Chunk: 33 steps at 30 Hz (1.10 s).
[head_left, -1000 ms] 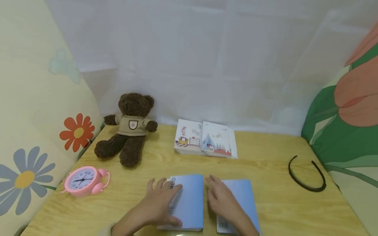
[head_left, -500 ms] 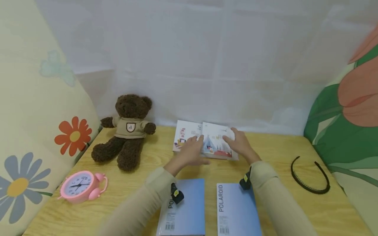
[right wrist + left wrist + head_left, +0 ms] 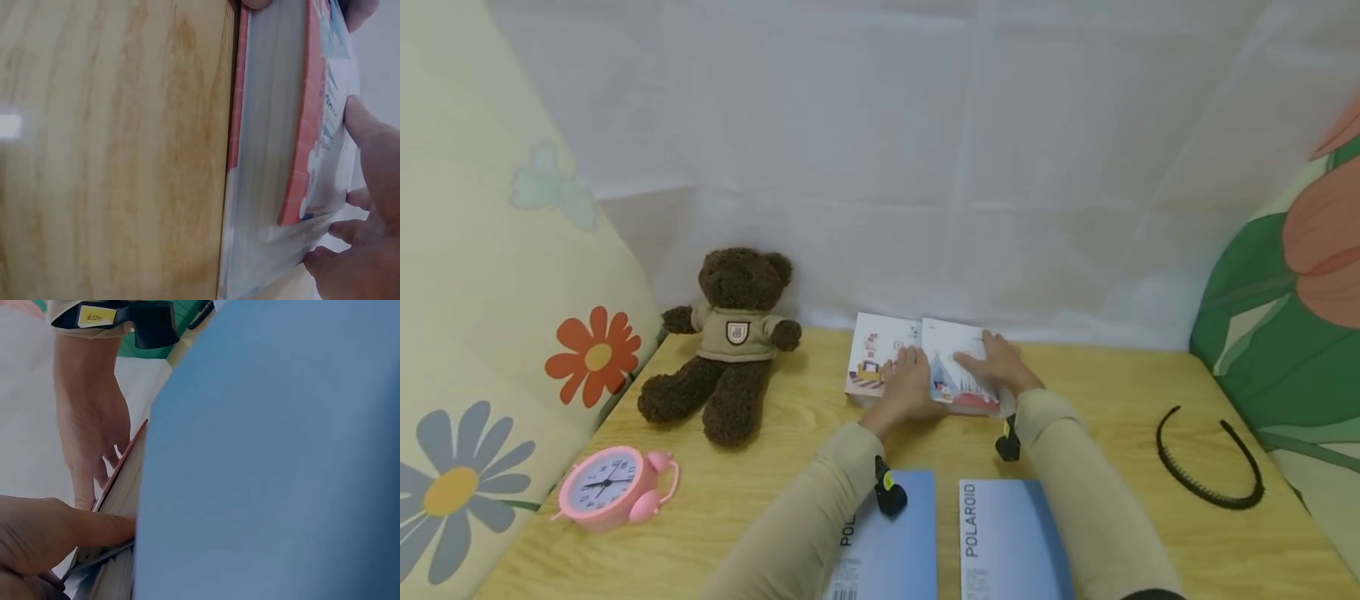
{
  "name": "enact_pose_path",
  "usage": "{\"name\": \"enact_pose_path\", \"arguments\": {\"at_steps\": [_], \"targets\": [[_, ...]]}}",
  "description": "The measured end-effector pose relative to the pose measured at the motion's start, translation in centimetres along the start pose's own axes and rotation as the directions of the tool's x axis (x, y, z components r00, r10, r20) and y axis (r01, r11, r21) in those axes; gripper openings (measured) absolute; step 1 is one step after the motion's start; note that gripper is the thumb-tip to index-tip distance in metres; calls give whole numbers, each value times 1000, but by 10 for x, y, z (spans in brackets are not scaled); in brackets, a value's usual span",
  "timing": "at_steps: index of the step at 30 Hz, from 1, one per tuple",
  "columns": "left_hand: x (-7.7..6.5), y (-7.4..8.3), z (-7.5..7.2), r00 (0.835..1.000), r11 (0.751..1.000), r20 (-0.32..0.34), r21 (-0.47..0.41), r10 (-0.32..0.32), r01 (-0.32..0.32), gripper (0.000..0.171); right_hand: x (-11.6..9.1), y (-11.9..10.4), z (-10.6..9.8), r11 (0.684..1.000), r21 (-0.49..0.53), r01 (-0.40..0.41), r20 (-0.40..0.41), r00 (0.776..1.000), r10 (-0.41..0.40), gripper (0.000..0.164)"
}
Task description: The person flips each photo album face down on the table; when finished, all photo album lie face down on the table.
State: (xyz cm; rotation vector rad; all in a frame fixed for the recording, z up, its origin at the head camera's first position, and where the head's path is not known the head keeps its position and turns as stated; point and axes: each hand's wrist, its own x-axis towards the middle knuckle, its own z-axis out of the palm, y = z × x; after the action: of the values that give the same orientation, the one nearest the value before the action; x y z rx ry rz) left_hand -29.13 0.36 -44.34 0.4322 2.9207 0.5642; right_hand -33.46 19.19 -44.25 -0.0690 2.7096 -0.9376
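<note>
Two white illustrated books lie side by side at the back of the table. My left hand (image 3: 910, 387) is at the seam between the left book (image 3: 870, 346) and the right book (image 3: 953, 343), gripping the right book's left end, its thumb (image 3: 103, 528) at the front edge. Around the other end, my right hand (image 3: 1002, 365) holds the right book, thumb on the cover and fingertips at the far edge. The right wrist view shows this book's red-edged cover (image 3: 304, 134) from the side. Some of the left fingers are hidden.
Two blue POLAROID books, a left one (image 3: 910, 542) and a right one (image 3: 1011, 533), lie under my forearms. A brown teddy bear (image 3: 737, 335) and a pink alarm clock (image 3: 602, 487) are on the left. A black headband (image 3: 1210, 492) lies right. White cloth (image 3: 850, 167) hangs behind.
Both hands have left the two blue books, moved forward over them to the white books, and taken hold of the right white book. The books themselves show no clear movement.
</note>
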Motion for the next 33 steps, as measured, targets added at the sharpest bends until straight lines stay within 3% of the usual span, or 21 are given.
{"name": "enact_pose_path", "arguments": {"at_steps": [3,8,16,23,28,33], "targets": [[-5,4,2,1000,999,-14,-39,19,-19,114,-7,2,-1,1000,-21,10,-5,1000,-11,90],[-19,9,6,999,993,-13,-117,31,-33,111,-20,4,1,999,35,30,-14,999,-30,87],[-43,18,9,1000,979,8,-205,12,-10,111,-51,2,8,998,66,-13,-40,999,15,85],[-62,25,14,1000,968,2,-249,28,-27,111,-71,5,12,997,52,-62,-48,997,64,85],[-68,26,18,999,948,-32,-318,26,-35,111,-79,4,15,996,63,-67,-58,996,71,86],[-70,25,22,994,932,-96,-354,53,-83,107,-82,5,18,996,78,-43,-99,994,50,82]]}}
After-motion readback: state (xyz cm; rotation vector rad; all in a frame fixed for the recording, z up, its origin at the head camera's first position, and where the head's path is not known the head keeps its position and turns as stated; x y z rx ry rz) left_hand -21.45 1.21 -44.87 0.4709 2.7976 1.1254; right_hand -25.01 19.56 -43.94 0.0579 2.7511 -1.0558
